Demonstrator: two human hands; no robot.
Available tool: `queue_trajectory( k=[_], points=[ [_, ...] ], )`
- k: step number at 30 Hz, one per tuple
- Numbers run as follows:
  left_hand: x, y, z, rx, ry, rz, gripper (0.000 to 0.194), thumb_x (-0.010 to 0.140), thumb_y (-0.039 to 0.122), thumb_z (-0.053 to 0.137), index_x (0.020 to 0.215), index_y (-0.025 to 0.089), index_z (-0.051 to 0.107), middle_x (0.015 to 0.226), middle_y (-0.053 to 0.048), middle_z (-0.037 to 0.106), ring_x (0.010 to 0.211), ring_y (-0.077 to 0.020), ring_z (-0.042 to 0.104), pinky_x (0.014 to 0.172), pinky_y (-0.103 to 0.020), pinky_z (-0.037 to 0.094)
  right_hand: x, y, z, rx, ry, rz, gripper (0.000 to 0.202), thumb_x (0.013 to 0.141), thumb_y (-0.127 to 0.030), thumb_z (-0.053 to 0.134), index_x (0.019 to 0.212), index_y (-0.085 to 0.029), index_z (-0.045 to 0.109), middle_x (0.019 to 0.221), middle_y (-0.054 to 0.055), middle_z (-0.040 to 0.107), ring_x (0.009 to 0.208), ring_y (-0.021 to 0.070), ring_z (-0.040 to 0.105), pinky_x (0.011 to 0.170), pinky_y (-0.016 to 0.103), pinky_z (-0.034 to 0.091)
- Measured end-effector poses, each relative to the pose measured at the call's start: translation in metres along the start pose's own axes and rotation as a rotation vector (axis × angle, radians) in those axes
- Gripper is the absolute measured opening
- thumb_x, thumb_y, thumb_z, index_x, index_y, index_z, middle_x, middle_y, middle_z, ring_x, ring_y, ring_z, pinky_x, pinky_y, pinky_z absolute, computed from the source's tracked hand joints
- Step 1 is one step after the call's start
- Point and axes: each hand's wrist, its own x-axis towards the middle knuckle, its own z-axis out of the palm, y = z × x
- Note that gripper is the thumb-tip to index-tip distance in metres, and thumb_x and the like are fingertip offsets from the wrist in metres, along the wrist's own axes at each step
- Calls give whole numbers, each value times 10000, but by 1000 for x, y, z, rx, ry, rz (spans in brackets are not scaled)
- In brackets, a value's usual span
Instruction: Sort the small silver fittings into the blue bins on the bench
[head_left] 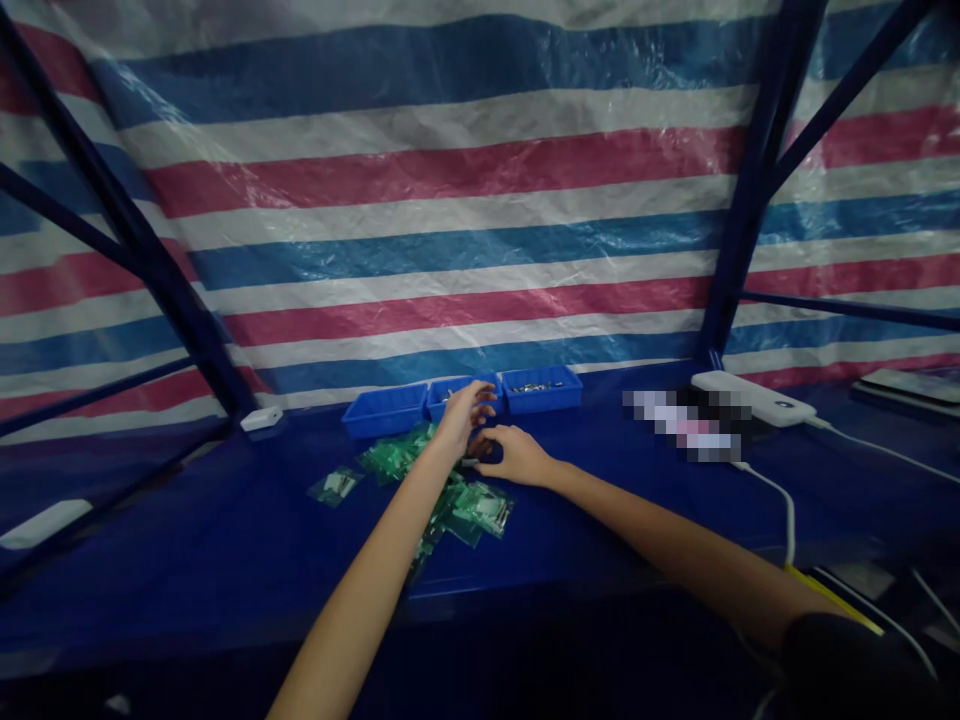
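Observation:
My left hand is raised just in front of the middle blue bin, its fingers loosely curled and apart, with nothing visible in them. Beside it on the right, my right hand has thumb and fingers bent toward each other. A small pale item shows at its thumb tip, too small to name. Under and around both hands lies a pile of green-tinted clear plastic packets with small metal parts inside. One packet lies apart on the left, and another is at the pile's front right.
A left blue bin and a right blue bin with small metal pieces flank the middle one. On the blue tabletop are a white box and a white device with cables. Blue metal posts rise behind.

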Motion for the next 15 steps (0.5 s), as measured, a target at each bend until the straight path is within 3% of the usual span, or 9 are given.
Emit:
queue_trajectory(
  k=[6, 12, 15],
  points=[
    [7, -8, -5, 260, 127, 63, 212, 692, 336, 577, 786, 146, 566, 677, 3, 570, 498, -74, 513, 441, -182, 286, 0, 10, -24, -207, 123, 159, 232, 611, -155, 665, 837, -199, 636, 732, -4, 671, 721, 148, 612, 677, 245, 416],
    [3, -14, 0, 457, 86, -6, 250, 761, 403, 563, 736, 155, 549, 596, 14, 535, 480, -75, 465, 445, -189, 293, 8, 13, -27, 116, 478, 201, 232, 688, -218, 603, 916, -182, 596, 786, 9, 664, 689, 127, 607, 613, 234, 430],
    [4, -17, -1, 453, 12, -14, 277, 795, 405, 525, 697, 148, 552, 596, 10, 533, 464, -71, 457, 430, -190, 272, 12, 11, -26, 217, 552, 159, 221, 721, -268, 595, 920, -172, 585, 797, 27, 668, 719, 140, 621, 596, 239, 420]
  ],
)
